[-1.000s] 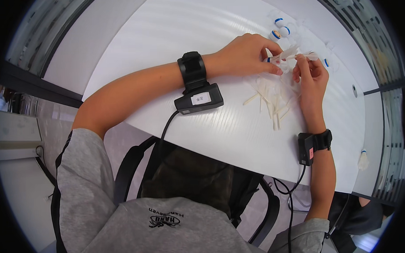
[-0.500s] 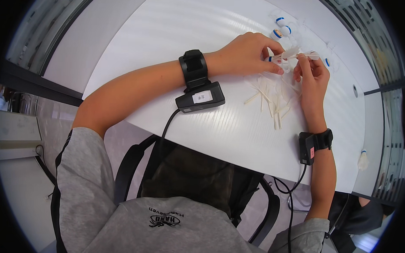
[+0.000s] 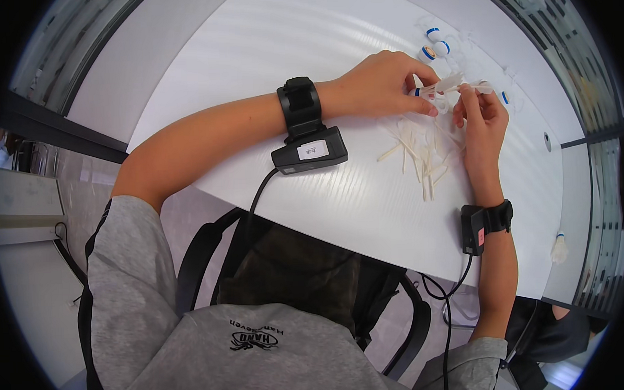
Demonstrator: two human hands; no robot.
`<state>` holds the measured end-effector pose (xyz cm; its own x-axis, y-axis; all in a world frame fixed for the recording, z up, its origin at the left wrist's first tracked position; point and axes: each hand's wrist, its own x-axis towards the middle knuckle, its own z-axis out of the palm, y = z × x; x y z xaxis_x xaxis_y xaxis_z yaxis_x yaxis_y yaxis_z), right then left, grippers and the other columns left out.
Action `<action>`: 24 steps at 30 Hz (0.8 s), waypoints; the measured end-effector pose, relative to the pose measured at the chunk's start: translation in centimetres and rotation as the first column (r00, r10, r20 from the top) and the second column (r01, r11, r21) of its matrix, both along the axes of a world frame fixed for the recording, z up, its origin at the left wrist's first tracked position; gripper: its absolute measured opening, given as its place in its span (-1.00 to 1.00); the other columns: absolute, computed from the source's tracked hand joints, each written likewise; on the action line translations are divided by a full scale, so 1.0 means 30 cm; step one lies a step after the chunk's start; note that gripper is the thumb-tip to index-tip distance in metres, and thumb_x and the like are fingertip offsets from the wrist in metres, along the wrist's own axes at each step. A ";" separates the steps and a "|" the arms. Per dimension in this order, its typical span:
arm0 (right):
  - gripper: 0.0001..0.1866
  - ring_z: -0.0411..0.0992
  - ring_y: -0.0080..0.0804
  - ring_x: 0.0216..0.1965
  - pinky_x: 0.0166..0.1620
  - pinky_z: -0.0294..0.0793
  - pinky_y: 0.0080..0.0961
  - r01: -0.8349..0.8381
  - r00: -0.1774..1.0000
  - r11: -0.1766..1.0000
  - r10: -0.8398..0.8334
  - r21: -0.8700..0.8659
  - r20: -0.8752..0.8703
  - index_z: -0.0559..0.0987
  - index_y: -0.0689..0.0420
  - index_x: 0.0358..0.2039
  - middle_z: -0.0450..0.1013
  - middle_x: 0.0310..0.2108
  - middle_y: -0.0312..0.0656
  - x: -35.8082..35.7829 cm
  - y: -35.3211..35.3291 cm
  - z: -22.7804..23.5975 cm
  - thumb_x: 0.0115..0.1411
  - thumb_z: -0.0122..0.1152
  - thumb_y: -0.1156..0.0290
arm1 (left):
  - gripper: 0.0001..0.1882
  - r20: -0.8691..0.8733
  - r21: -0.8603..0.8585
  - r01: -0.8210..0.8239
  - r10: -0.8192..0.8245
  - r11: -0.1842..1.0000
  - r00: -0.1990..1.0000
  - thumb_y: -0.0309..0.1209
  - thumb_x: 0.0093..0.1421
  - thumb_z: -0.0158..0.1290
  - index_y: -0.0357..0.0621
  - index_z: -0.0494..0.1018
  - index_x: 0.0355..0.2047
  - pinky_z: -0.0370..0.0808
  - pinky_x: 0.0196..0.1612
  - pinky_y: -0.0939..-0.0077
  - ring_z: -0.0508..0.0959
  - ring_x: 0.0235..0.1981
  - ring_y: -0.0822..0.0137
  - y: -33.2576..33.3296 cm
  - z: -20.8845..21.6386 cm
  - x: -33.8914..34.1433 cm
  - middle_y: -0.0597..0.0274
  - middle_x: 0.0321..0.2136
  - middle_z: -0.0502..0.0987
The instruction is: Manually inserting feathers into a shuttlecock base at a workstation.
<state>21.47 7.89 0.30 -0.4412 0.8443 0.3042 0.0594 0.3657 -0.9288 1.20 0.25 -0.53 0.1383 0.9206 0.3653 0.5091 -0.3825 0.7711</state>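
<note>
Holding the shuttlecock (image 3: 431,92) over the white worktop (image 3: 326,201), the left hand (image 3: 385,86) grips its blue-banded base (image 3: 416,92) while the right hand (image 3: 483,115) pinches the feather end (image 3: 449,82); a steady base and light fingertip pressure would suit. Pale strips (image 3: 426,170) lie loose nearer the person, other shuttlecocks (image 3: 442,48) beyond. A black chair (image 3: 196,264) stands at the near edge.

Two hands (image 3: 391,85), one held shuttlecock (image 3: 428,91), three clustered corks (image 3: 441,47), two wrist devices (image 3: 310,152), quills (image 3: 416,153) uncountable

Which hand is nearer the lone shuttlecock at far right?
Right. The right hand is above and left of that shuttlecock in the picture; the left hand is farther left.
</note>
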 end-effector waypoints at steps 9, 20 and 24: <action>-0.82 0.32 -0.68 -0.57 -0.48 0.25 -0.69 0.003 1.000 1.000 -0.003 0.010 0.011 0.57 0.21 -0.32 0.43 -0.55 -0.36 0.003 0.004 -0.001 0.31 0.22 0.34 | -0.54 -0.016 -0.001 -0.004 0.004 1.000 1.000 -0.08 0.09 0.32 -0.07 0.63 -0.08 0.41 -0.30 0.46 0.50 -0.40 0.39 0.002 0.002 -0.001 0.26 -0.38 0.60; -0.82 0.33 -0.68 -0.57 -0.48 0.25 -0.69 -0.004 1.000 1.000 0.004 0.018 0.000 0.58 0.22 -0.31 0.43 -0.56 -0.37 0.001 0.003 -0.004 0.32 0.20 0.35 | -0.54 -0.016 0.003 -0.003 0.003 1.000 1.000 -0.08 0.09 0.32 -0.06 0.63 -0.08 0.42 -0.28 0.45 0.50 -0.38 0.38 0.008 -0.006 -0.002 0.26 -0.37 0.60; -0.82 0.33 -0.69 -0.58 -0.49 0.25 -0.69 -0.006 1.000 1.000 0.006 0.025 0.001 0.58 0.22 -0.32 0.43 -0.56 -0.36 0.001 0.007 -0.008 0.32 0.20 0.36 | -0.54 -0.024 -0.011 -0.007 0.006 1.000 1.000 -0.08 0.09 0.32 -0.06 0.63 -0.08 0.41 -0.28 0.45 0.50 -0.39 0.38 0.001 0.000 -0.001 0.25 -0.37 0.60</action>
